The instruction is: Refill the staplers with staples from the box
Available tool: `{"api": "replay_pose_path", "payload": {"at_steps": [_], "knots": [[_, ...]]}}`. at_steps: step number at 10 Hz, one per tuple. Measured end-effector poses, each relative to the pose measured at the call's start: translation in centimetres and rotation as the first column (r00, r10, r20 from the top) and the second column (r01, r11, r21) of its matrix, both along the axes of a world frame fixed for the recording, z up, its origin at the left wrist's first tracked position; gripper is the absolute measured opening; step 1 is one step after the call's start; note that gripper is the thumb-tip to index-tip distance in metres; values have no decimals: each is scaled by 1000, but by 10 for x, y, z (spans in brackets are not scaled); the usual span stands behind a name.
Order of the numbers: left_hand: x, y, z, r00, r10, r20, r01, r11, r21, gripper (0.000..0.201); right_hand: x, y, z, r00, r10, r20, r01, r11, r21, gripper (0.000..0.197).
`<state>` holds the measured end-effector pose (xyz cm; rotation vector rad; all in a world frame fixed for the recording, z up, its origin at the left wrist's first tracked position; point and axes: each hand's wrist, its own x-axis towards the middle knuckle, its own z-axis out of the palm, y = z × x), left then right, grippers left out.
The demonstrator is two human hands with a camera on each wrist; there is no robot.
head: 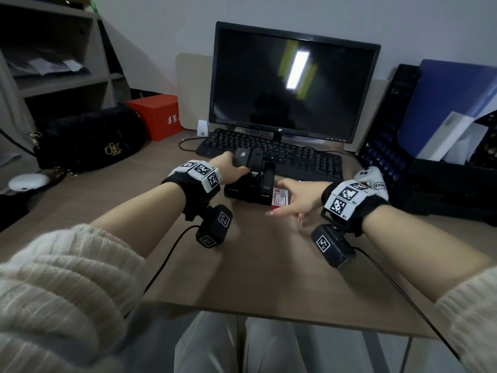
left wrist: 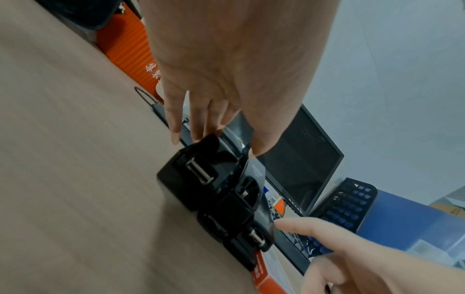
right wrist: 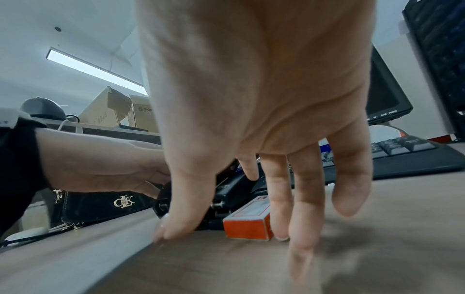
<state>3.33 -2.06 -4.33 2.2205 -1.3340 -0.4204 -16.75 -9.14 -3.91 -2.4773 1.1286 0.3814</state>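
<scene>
Three black staplers stand side by side on the desk: the left stapler (head: 233,189) (left wrist: 193,171), the middle stapler (head: 253,181) (left wrist: 241,199) and the right stapler (head: 269,181) (left wrist: 254,238). My left hand (head: 228,170) grips the raised top of the left stapler between thumb and fingers (left wrist: 198,131). A small red and white staple box (head: 279,201) (right wrist: 249,222) (left wrist: 261,276) lies closed just right of the staplers. My right hand (head: 291,201) hovers spread over it, with the thumb (right wrist: 176,224) left of the box and the fingers (right wrist: 279,218) right of it.
A black keyboard (head: 298,157) and a dark monitor (head: 293,84) stand right behind the staplers. A black handbag (head: 91,141) and a red box (head: 158,114) sit at the left. A black file rack (head: 387,135) with blue folders fills the right side. Bare desk (head: 269,265) lies toward me.
</scene>
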Motion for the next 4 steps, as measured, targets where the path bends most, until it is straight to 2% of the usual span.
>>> {"api": "replay_pose_path", "payload": {"at_steps": [1, 3, 4], "knots": [[-1, 4, 1, 1000, -4, 15, 4, 1000, 24, 64, -2, 4, 8, 999, 5, 53, -4, 1000, -16, 105], [0, 16, 10, 997, -27, 71, 20, 995, 101, 62, 0, 6, 26, 967, -51, 249, 55, 998, -8, 88], [0, 22, 21, 993, -24, 118, 21, 999, 25, 51, 1, -2, 32, 901, -74, 427, 110, 992, -61, 82]]}}
